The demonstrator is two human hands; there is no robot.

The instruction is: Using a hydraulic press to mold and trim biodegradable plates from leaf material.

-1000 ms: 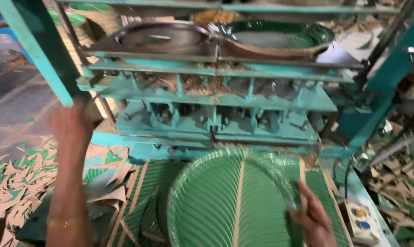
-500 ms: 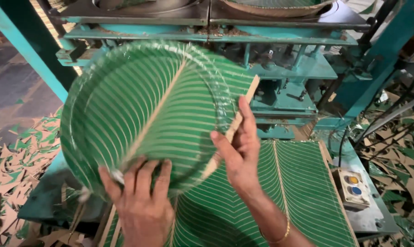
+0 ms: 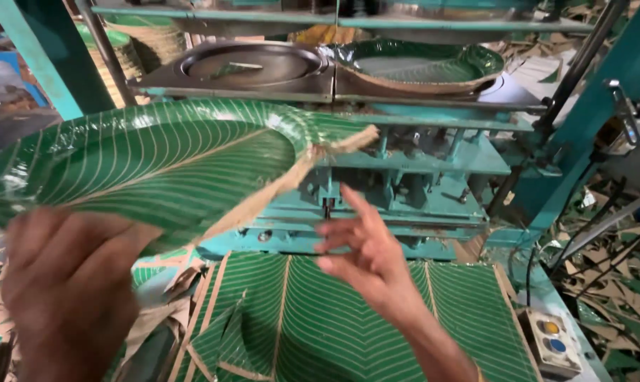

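Left hand (image 3: 68,297) has a closed grip on the near rim of one green leaf-print plate (image 3: 157,159), held tilted. Right hand (image 3: 366,251) just right of that grip, fingers spread, touching nothing. Beyond the grip: press (image 3: 405,170) with two moulds, one second plate (image 3: 419,65) in the right mould.

A small plate-making workshop — a teal metal press (image 3: 405,177) fills the view, with round steel moulds (image 3: 252,67) on top, one holding a pressed green leaf-print plate (image 3: 422,67). Printed sheets (image 3: 348,318) lie stacked below it, offcuts (image 3: 617,283) litter the floor, and a push-button control box (image 3: 553,343) sits alongside.
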